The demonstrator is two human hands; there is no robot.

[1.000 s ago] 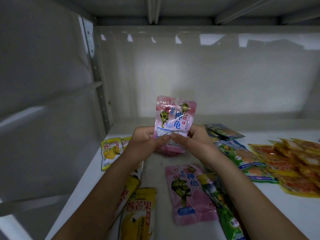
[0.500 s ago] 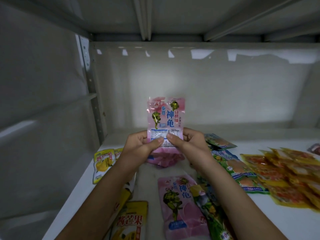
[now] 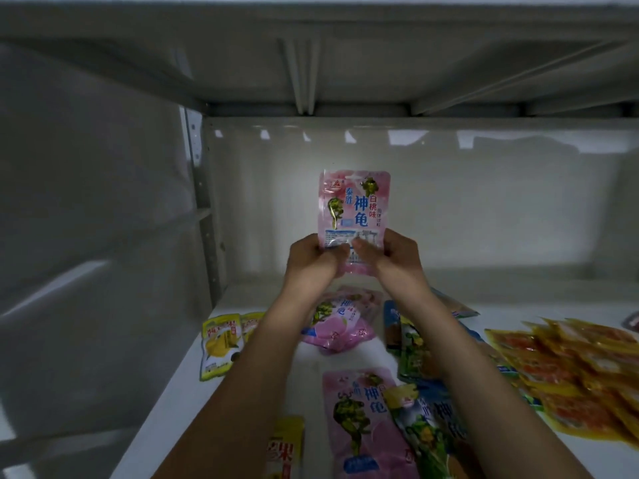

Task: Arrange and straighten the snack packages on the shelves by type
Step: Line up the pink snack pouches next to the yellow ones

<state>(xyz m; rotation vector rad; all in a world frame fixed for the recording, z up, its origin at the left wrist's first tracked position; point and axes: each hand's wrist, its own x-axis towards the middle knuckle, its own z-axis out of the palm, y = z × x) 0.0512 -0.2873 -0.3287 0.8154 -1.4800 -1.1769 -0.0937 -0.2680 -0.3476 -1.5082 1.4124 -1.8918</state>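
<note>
Here we hold one pink snack packet [image 3: 353, 209] upright in front of the shelf's back wall [image 3: 484, 209], lifted clear of the white shelf [image 3: 242, 385]. Both forearms reach up and forward side by side, wrists close together. Our left hand [image 3: 311, 259] grips the packet's lower left edge, fingers curled behind it and thumb across the front. Our right hand [image 3: 394, 254] pinches the lower right edge the same way, thumb [image 3: 363, 245] on the printed face. The two thumbs nearly meet at the packet's lower middle.

Below the hands, more pink packets [image 3: 340, 326] lie in a loose heap on the shelf, and another pink packet [image 3: 363, 423] lies flat nearer to us. Yellow packets [image 3: 221, 344] sit at the left edge of the shelf, partly hidden by the left forearm. Green packets [image 3: 415, 344] lie under the right forearm, and orange packets [image 3: 581, 371] overlap in a spread at the far right.
</note>
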